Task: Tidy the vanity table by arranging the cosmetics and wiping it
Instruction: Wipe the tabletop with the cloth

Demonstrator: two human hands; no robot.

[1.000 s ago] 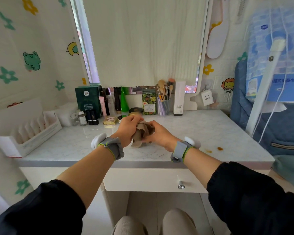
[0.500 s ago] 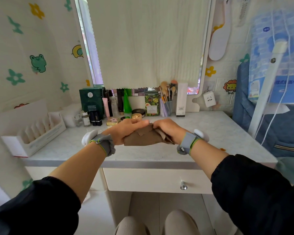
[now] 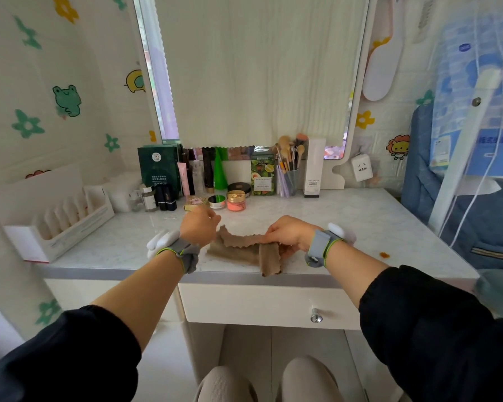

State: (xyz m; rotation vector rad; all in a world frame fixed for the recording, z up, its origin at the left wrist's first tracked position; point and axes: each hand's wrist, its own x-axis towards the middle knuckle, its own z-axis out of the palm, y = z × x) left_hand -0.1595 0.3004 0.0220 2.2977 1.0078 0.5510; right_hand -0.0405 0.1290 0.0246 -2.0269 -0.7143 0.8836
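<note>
Your left hand (image 3: 199, 229) pinches the left corner of the brown cloth (image 3: 238, 248) with curled fingers, and your right hand (image 3: 288, 233) grips its right end. A second ago that cloth was a wad bunched between both hands. You have since pulled it out wide and lowered it onto the table (image 3: 375, 227), at centre frame near the front edge, with one flap folded over. The cosmetics (image 3: 220, 177) stand lined up along the back, so wiping looks to be next. An orange stain (image 3: 384, 254) waits at the right.

Left hand (image 3: 198, 229) hold on cloth (image 3: 235, 250) hidden behind knuckles; green box (image 3: 158, 169) print illegible.
</note>
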